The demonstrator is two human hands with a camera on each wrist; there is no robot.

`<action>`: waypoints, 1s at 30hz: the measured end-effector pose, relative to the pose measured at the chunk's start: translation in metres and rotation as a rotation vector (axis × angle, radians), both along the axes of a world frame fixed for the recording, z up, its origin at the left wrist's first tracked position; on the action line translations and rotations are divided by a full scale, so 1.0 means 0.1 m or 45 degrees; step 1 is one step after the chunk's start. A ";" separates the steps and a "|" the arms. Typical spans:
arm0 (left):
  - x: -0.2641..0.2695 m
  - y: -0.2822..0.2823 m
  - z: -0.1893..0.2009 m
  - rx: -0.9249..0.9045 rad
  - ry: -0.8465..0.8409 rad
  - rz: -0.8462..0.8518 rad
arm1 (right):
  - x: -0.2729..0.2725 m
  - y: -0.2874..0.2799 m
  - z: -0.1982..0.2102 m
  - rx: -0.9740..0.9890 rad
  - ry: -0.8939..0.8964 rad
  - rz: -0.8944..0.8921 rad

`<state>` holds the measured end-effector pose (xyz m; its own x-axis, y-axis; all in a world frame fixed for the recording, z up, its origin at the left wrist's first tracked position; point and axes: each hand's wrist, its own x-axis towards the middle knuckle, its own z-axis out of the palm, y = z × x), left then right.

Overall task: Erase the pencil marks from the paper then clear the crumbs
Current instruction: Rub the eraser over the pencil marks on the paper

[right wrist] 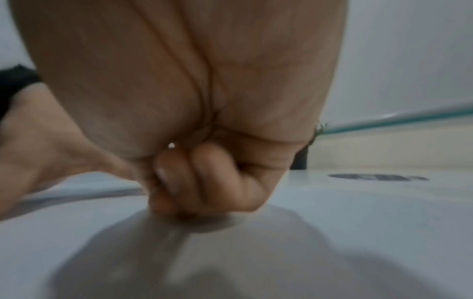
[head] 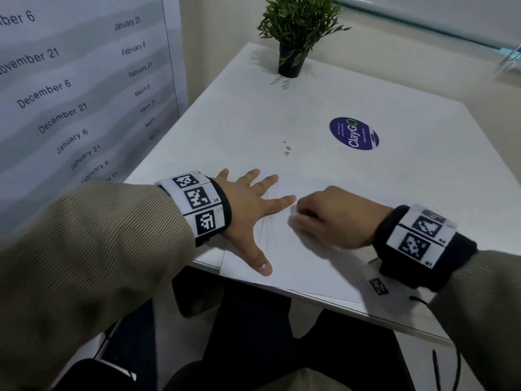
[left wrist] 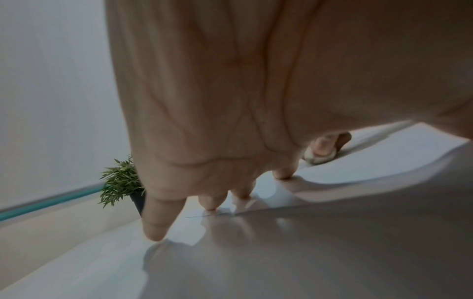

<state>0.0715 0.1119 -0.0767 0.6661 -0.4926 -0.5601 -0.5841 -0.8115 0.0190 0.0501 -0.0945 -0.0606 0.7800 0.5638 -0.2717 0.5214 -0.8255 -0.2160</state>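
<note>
A white sheet of paper (head: 304, 266) lies at the near edge of the white table (head: 253, 119). My left hand (head: 253, 204) lies flat on the paper's left part with its fingers (left wrist: 156, 228) spread and straight, pressing it down. Faint pencil marks (head: 267, 224) show between thumb and forefinger. My right hand (head: 324, 215) is curled, blurred by motion, and pinches a pale eraser (left wrist: 318, 158) against the paper just right of the left fingertips. In the right wrist view the curled fingers (right wrist: 204, 182) hide the eraser.
A potted green plant (head: 296, 32) stands at the table's far end. A round purple sticker (head: 353, 134) is stuck on the table to the right. A few small specks (head: 287, 148) lie beyond the paper. A calendar panel (head: 84, 80) stands on the left.
</note>
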 end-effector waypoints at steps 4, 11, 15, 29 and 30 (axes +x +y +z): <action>-0.01 0.01 -0.02 -0.015 -0.008 -0.004 | -0.31 0.20 -0.01 -0.002 0.247 0.221; 0.00 0.01 -0.01 -0.029 -0.003 0.006 | -0.09 0.17 -0.01 0.035 0.154 0.132; 0.00 0.00 -0.02 -0.011 -0.001 0.006 | -0.08 0.16 -0.01 -0.008 0.176 0.135; 0.00 0.01 0.00 -0.007 0.028 0.009 | -0.10 0.13 0.00 0.037 0.123 0.056; -0.01 0.01 -0.01 -0.009 0.021 0.008 | -0.22 0.16 0.00 0.047 0.169 0.111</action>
<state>0.0710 0.1131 -0.0776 0.6599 -0.4925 -0.5674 -0.5785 -0.8149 0.0346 0.0282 -0.0783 -0.0608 0.6863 0.6390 -0.3474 0.5553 -0.7688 -0.3171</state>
